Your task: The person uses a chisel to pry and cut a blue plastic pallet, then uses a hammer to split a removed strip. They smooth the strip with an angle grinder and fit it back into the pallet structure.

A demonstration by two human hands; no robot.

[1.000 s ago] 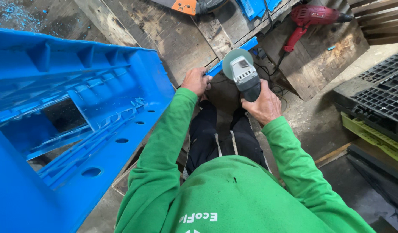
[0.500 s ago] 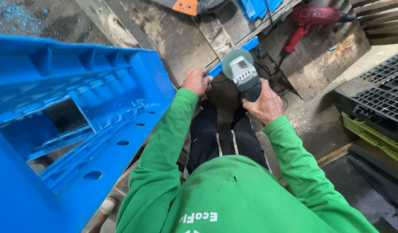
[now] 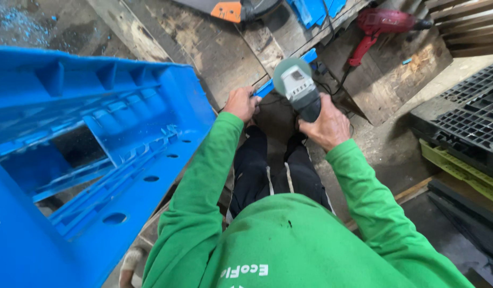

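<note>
Two hands on the job: my right hand point(image 3: 325, 125) wraps the body of the grey angle grinder point(image 3: 297, 85), my left hand point(image 3: 241, 102) closes on a narrow blue plastic strip point(image 3: 278, 77).

Both sets of fingers are curled shut, the right around the grinder's dark rear grip, the left pinching the near end of the strip just left of centre. The strip runs up and right from my left hand and passes under the grinder's round head, so the tool sits touching or just above it; I cannot tell which. My worry is the disc catching the thin plastic and kicking toward the left fingers, which sit near the head. The big blue pallet point(image 3: 86, 160) fills the left of the frame, and a red power drill point(image 3: 382, 24) lies at upper right.
</note>
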